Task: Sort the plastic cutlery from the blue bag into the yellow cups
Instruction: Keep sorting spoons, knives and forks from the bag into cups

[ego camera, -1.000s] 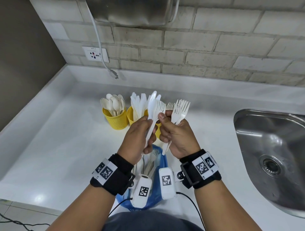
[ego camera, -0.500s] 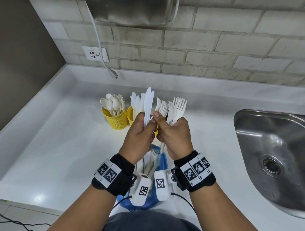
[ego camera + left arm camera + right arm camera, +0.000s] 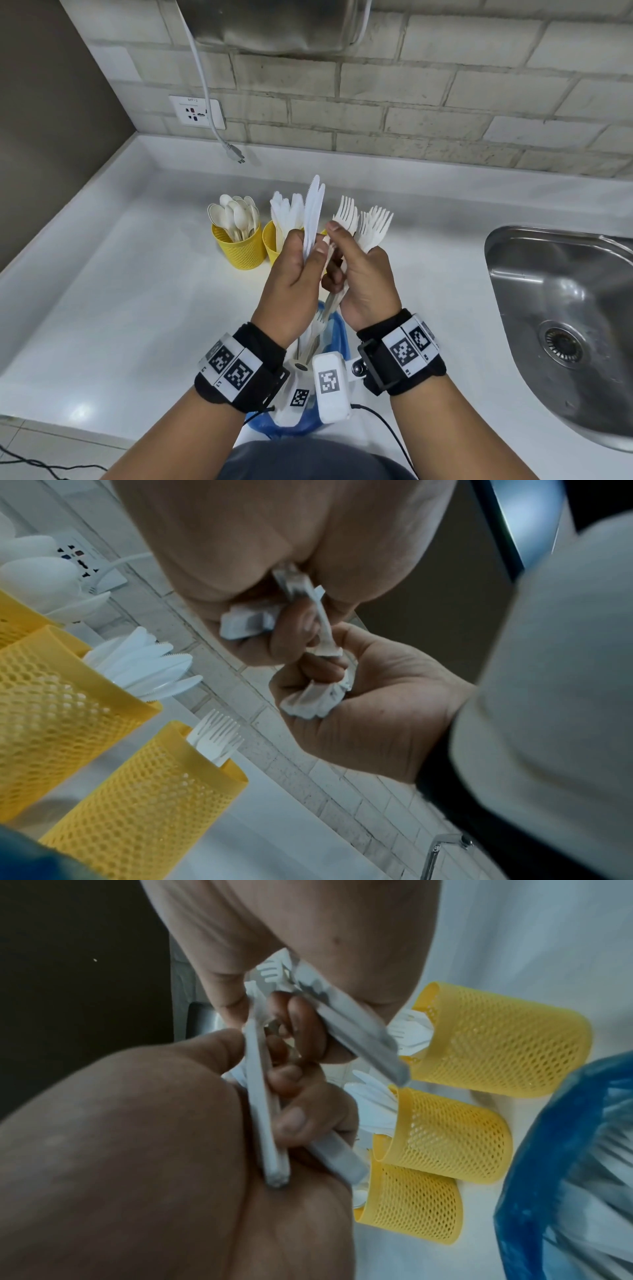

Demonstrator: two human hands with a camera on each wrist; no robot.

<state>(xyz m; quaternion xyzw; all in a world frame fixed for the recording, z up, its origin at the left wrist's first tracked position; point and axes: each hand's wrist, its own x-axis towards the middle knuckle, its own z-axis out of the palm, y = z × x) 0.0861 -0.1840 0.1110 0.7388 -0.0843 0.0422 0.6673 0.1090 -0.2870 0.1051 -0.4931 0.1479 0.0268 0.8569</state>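
We find our left hand (image 3: pixel 294 274) with fingers curled round a bundle of knives (image 3: pixel 313 212), blades up. Our right hand (image 3: pixel 366 274) grips a bundle of forks (image 3: pixel 371 224), its fingers closed on the handles. Both are above the blue bag (image 3: pixel 337 329) at the surface's (image 3: pixel 120 291) near edge. Three yellow cups (image 3: pixel 441 1134) stand toward the back edge.

both forearms reach forward, wrists close together. the left hand (image 3: pixel 294 274) and right hand (image 3: pixel 364 274) are raised, knuckles nearly touching, fingers curled tight, thumbs pointing up.
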